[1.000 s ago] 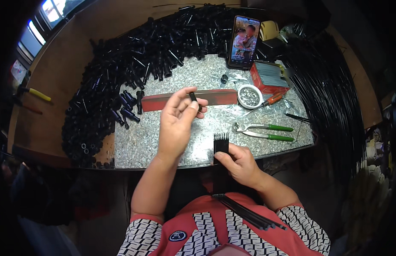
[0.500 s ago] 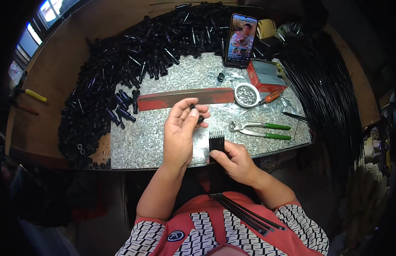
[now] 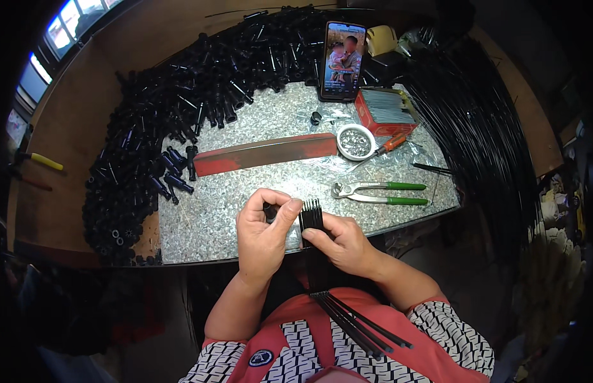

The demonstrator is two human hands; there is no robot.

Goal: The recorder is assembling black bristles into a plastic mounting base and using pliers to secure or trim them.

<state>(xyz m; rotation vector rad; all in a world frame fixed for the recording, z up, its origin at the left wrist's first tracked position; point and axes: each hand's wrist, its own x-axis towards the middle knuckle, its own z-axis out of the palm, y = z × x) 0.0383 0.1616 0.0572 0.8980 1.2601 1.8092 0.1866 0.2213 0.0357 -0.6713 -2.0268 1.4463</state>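
Thin black rods [image 3: 314, 217] were bunched at the bench's [image 3: 207, 223] front edge.
The right hand's [image 3: 343, 244] grip was clamped on them; the left hand's [image 3: 261, 236] was closed around a small black piece [image 3: 269, 212] beside their tips. Green-handled pincers [image 3: 398, 186] lay toward the right edge.

The window [image 3: 64, 27] at upper left is blown out. The worktop [image 3: 207, 226] is bright, with a white glare patch near its middle; the phone [image 3: 342, 57] glows. Below its front edge, shadow is deep. Fisheye distortion bends straight lines, and the corners go black.
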